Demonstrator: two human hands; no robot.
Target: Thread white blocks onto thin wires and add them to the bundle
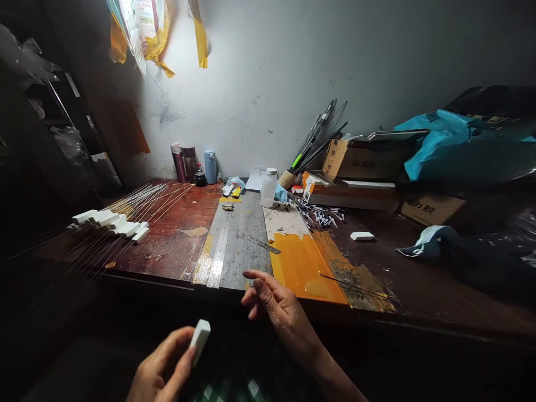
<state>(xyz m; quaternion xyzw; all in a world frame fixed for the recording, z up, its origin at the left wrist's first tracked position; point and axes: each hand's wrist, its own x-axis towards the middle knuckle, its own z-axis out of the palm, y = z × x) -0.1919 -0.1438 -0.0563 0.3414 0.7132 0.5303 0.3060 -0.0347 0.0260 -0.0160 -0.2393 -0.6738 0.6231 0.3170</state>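
Observation:
My left hand [165, 365] grips a small white foam-like block [201, 338] between thumb and fingers, below the table's front edge. To its right, my right hand [270, 298] hangs before the table edge, its fingers loosely bent and apart, with nothing visible in them. At the left of the table lies a row of similar white blocks [113, 220] with thin rods [144, 196] running through or beneath them. One more white block [362, 236] rests on the right side. A steel ruler [220, 245] lies lengthwise on the grey strip [247, 223] beyond my hands.
An orange sheet [305, 262] covers part of the dark red table [167, 251], with thin dark rods [360, 287] across it. Behind stand a white bottle [268, 188], flasks [210, 166], cardboard boxes [355, 159] and a bundle of rods [316, 137]. Small black-and-white pieces [324, 216] lie scattered.

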